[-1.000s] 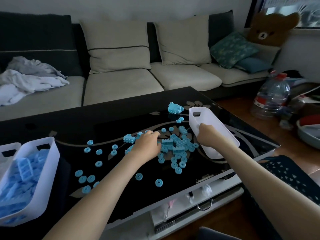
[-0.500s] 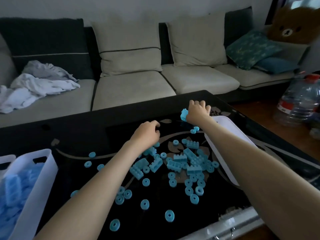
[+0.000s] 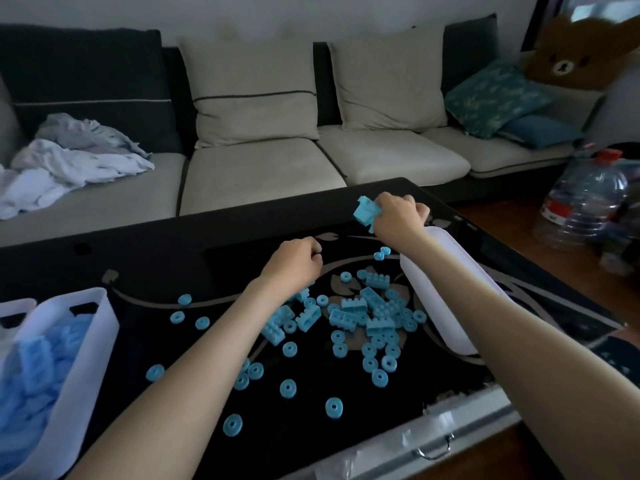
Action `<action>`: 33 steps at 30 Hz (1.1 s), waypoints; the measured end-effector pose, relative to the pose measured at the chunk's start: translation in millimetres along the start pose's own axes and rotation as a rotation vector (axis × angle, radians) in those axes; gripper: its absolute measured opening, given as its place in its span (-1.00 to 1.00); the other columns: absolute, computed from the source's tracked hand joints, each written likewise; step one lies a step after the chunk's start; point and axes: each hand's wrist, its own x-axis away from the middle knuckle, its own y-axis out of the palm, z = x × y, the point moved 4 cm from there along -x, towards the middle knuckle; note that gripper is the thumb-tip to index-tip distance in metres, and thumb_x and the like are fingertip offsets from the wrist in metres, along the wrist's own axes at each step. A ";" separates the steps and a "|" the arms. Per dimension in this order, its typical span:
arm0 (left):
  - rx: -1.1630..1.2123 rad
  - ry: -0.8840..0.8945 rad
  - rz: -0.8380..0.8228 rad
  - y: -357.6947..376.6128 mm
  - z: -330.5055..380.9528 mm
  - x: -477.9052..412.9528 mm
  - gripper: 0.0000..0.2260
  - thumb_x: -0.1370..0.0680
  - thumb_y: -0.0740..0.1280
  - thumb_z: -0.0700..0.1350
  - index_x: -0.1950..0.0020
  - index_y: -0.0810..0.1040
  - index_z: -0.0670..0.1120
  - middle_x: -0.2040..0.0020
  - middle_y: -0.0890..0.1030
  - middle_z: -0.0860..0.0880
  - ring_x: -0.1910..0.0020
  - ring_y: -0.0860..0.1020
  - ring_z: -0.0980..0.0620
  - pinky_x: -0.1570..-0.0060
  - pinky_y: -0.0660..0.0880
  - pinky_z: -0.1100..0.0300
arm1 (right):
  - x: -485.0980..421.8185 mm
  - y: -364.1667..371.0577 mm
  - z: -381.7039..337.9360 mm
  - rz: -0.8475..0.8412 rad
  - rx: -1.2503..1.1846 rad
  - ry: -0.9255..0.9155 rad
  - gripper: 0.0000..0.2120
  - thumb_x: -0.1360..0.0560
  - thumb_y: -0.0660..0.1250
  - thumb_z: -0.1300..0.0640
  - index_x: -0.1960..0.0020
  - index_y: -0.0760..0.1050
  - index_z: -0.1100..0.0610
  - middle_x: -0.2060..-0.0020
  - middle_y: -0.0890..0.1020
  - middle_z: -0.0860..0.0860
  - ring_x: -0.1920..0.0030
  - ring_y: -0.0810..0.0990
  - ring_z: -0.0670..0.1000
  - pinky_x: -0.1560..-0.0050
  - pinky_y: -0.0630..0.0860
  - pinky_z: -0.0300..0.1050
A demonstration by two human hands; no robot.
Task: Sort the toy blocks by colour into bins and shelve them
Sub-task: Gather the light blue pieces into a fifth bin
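Head view: the right hand (image 3: 398, 216) squeezes a blue block (image 3: 365, 211) just past the white bin (image 3: 438, 306); a loose hold could drop it outside; the left hand (image 3: 294, 268) is curled, holding something or not, I cannot tell

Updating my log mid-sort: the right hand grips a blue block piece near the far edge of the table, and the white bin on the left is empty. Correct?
Not quite. The head view shows the white bin on the left heaped with blue blocks, not empty. The rest stands: the right hand grips a blue block piece near the far edge of the table.
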 end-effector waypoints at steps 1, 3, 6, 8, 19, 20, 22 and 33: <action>0.011 0.006 0.002 -3.0 1.5 9.1 -0.71 -0.63 0.16 -0.09 -0.34 0.46 -0.05 -0.23 0.53 -0.04 0.00 0.57 0.04 0.04 0.53 0.17 | 11.5 -13.4 6.7 0.024 -0.034 0.025 -0.67 -0.46 0.17 0.26 -0.21 0.41 0.11 -0.06 0.53 0.07 -0.19 0.36 0.11 -0.19 0.18 0.03; 0.031 0.010 0.028 -15.3 1.5 29.8 -0.71 -0.64 0.15 -0.10 -0.34 0.46 -0.04 -0.19 0.55 -0.02 0.15 0.56 0.08 0.22 0.50 0.22 | 35.3 -37.7 24.3 0.051 -0.071 0.106 -0.65 -0.45 0.17 0.28 -0.22 0.41 0.12 -0.06 0.53 0.11 -0.19 0.37 0.14 -0.19 0.21 0.03; 0.018 -0.011 0.075 -37.9 -6.6 54.2 -0.71 -0.64 0.12 -0.12 -0.32 0.47 -0.03 -0.13 0.56 -0.02 0.33 0.53 0.09 0.36 0.45 0.24 | 64.2 -55.5 58.4 0.085 -0.046 0.264 -0.65 -0.48 0.18 0.27 -0.25 0.40 0.14 -0.07 0.53 0.15 -0.19 0.38 0.17 -0.17 0.24 0.04; -0.010 -0.035 0.061 -49.4 -14.1 72.0 -0.72 -0.64 0.11 -0.13 -0.31 0.47 -0.03 -0.14 0.56 -0.02 0.28 0.56 0.03 0.29 0.50 0.17 | 81.1 -50.9 72.0 0.029 -0.007 0.351 -0.65 -0.49 0.20 0.26 -0.27 0.40 0.16 -0.07 0.54 0.15 -0.16 0.43 0.18 -0.19 0.26 0.07; -0.064 -0.183 -0.061 -49.7 -54.4 136.9 -0.73 -0.63 0.15 -0.15 -0.29 0.50 -0.02 -0.21 0.54 -0.04 -0.01 0.60 -0.03 0.03 0.53 0.13 | 119.9 -34.5 45.2 -0.096 0.030 0.283 -0.61 -0.48 0.19 0.22 -0.31 0.34 0.21 -0.19 0.45 0.19 -0.20 0.42 0.21 -0.20 0.35 0.11; -0.062 -0.194 -0.066 -48.6 -56.7 139.5 -0.74 -0.63 0.15 -0.15 -0.28 0.50 -0.02 -0.19 0.55 -0.04 -0.01 0.61 -0.06 0.01 0.54 0.10 | 121.0 -30.9 28.9 -0.108 0.004 0.192 -0.60 -0.50 0.21 0.21 -0.33 0.35 0.18 -0.18 0.48 0.17 -0.16 0.46 0.19 -0.15 0.42 0.07; -0.057 -0.205 -0.071 -46.1 -60.7 143.2 -0.74 -0.62 0.17 -0.14 -0.27 0.51 -0.03 -0.17 0.57 -0.04 -0.04 0.61 -0.08 -0.03 0.55 0.06 | 126.1 -16.4 -11.1 -0.183 -0.067 -0.035 -0.59 -0.53 0.23 0.18 -0.37 0.34 0.10 -0.24 0.48 0.12 -0.20 0.47 0.14 -0.16 0.45 0.06; -0.310 -0.330 0.081 -42.4 -99.1 156.9 -0.51 -0.63 0.14 -0.05 -0.54 0.08 0.09 -0.51 0.09 -0.14 -0.42 0.18 -0.15 -0.27 0.34 -0.02 | 141.0 87.7 -115.7 -0.604 -0.009 -0.318 -0.33 -0.50 0.00 0.43 -0.51 0.11 -0.06 -0.33 0.39 0.09 -0.31 0.32 0.22 -0.25 0.37 0.11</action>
